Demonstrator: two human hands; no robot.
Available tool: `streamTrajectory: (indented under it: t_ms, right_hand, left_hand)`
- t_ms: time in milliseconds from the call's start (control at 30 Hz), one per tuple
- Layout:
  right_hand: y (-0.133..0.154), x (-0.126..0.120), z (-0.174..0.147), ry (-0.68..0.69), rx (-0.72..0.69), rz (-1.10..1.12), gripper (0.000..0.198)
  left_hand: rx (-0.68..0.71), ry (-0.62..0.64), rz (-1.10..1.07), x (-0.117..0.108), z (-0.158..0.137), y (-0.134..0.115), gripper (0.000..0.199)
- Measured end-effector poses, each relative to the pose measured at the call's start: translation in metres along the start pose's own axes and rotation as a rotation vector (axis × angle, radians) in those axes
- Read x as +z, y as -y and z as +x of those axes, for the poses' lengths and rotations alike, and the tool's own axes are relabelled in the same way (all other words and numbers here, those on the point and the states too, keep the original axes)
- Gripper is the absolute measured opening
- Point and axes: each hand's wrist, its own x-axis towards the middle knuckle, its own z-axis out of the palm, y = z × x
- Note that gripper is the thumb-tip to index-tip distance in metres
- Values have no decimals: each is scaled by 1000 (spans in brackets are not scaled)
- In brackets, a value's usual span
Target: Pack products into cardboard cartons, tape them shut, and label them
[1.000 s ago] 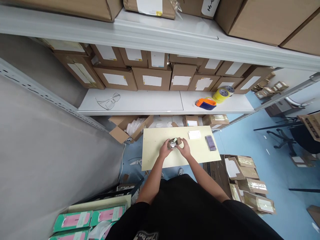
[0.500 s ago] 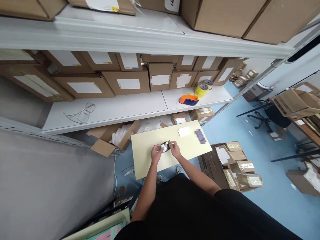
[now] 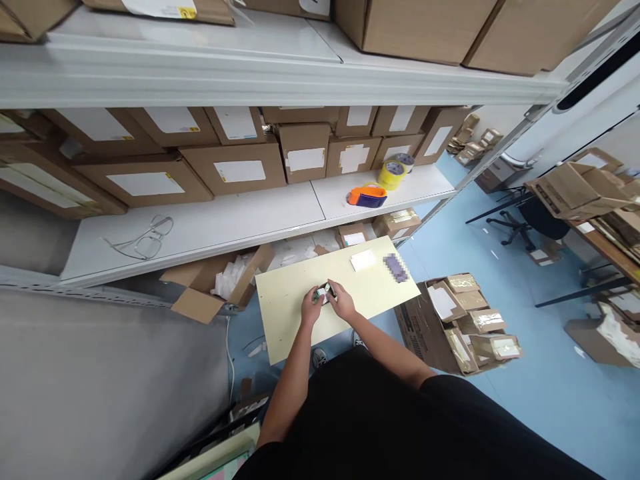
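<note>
Over the pale yellow board (image 3: 285, 327), my left hand (image 3: 311, 308) is closed on the left side of a small dark item with white and green parts (image 3: 324, 293). My right hand (image 3: 343, 305) grips the same item from the right, its thumb close to the left thumb. Fingers cover much of the item, and its kind is too small to make out. Farther right on the board lie a white card or flat box (image 3: 363, 260) and a pixelated purple-grey object (image 3: 395, 267).
Behind the board runs a metal shelf (image 3: 220, 220) with labelled cartons (image 3: 245, 170), eyeglasses (image 3: 150, 239), an orange-and-blue tape dispenser (image 3: 368, 196) and yellow tape (image 3: 391, 175). An open carton (image 3: 195, 303) stands left below; a large carton of small boxes (image 3: 425, 333) sits on the floor at right.
My right hand has moved in closer to my left, with its fingers now farther over the small item. The whole view has shifted slightly.
</note>
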Motion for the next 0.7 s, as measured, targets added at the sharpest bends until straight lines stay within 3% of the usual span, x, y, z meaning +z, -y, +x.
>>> streamTrajectory:
  t_ms: [200, 333, 600, 700]
  right_hand:
    - [15, 2, 22, 13, 148, -169, 21]
    - [18, 4, 29, 3, 179, -254, 19]
    - [6, 6, 27, -45, 169, -215, 19]
    - [3, 7, 38, -50, 266, -196, 21]
  left_hand:
    - [-11, 42, 11, -2, 0, 4, 45]
    - [0, 41, 28, -3, 1, 7, 46]
    - [-26, 50, 14, 3, 2, 10, 44]
    - [-28, 54, -2, 4, 3, 9, 44]
